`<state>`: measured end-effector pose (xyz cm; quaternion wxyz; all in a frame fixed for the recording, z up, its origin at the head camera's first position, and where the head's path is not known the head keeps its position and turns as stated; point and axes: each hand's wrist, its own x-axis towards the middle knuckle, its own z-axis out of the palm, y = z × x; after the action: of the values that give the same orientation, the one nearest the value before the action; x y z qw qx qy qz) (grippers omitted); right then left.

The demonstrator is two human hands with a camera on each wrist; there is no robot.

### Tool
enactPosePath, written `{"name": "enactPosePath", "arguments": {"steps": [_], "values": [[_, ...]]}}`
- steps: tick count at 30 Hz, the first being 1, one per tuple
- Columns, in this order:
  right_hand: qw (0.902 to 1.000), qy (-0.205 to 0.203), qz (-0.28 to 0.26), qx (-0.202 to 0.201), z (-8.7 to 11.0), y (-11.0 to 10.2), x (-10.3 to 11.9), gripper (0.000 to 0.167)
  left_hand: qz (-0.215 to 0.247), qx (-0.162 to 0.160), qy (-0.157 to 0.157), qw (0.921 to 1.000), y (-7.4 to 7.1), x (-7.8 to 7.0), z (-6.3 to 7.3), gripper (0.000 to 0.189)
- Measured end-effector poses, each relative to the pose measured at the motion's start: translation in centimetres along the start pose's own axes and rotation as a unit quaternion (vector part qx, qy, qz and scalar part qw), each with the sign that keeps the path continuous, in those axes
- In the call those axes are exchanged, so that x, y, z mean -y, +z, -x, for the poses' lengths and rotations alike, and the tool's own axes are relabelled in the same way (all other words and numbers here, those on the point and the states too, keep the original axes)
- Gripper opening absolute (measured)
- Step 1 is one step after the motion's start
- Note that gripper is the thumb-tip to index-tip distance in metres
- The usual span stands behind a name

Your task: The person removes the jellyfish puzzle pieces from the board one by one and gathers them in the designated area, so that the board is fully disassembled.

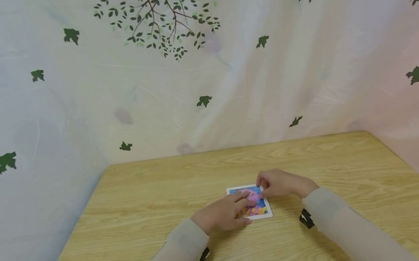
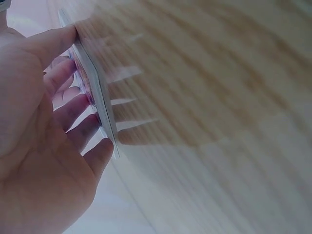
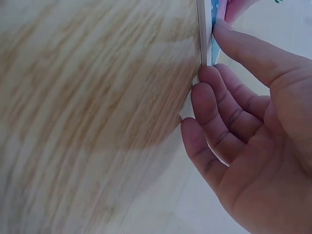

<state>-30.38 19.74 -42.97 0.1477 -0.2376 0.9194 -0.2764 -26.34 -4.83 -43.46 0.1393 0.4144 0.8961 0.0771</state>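
A small square picture board [image 1: 263, 210] lies on the table, white-bordered, with a pink figure on blue above yellow flowers. Its edge [image 2: 101, 90] looks thin and layered in the left wrist view. Across its left part rests my left hand [image 1: 223, 214], fingers spread over the picture and thumb by the near edge, covering part of the figure. My right hand [image 1: 280, 182] pinches the board's right side near the far corner. In the right wrist view that thumb [image 3: 239, 41] presses on the printed face, while the curled fingers [image 3: 207, 102] meet the edge from below.
The wood-grain table [image 1: 151, 181] extends around the board on all sides. Behind it and at both sides hangs a pale curtain [image 1: 156, 111] printed with branches and green leaves. Dark bands [image 1: 306, 218] show under the cuffs of the light sleeves [image 1: 330, 207].
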Motion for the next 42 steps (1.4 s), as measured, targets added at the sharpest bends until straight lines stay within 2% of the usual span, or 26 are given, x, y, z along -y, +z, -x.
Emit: {"name": "enactPosePath", "arguments": {"steps": [17, 23, 30, 35, 42], "values": [[0.9996, -0.018, -0.016, -0.015, -0.5, 0.2, -0.5, 0.025, 0.006, 0.003, -0.009, 0.9999, 0.0, 0.1, 0.1, 0.060], [0.9985, -0.022, -0.046, -0.021, -0.4, 0.1, -0.2, 0.027, 0.007, 0.003, -0.010, 0.9999, 0.0, 0.1, 0.0, 0.059], [0.9957, -0.025, -0.088, -0.015, -0.2, 0.3, -0.4, 0.021, 0.011, 0.002, -0.003, 0.9999, 0.0, 0.0, 0.1, 0.060], [0.9957, -0.033, -0.085, -0.019, -0.1, 0.3, -0.8, 0.021, 0.011, 0.001, -0.004, 0.9999, -0.1, 0.1, 0.1, 0.060], [0.9970, -0.022, -0.069, -0.025, 0.8, -0.5, -1.5, 0.022, 0.016, -0.003, 0.004, 0.9999, 0.0, 0.0, 0.0, 0.057]]}}
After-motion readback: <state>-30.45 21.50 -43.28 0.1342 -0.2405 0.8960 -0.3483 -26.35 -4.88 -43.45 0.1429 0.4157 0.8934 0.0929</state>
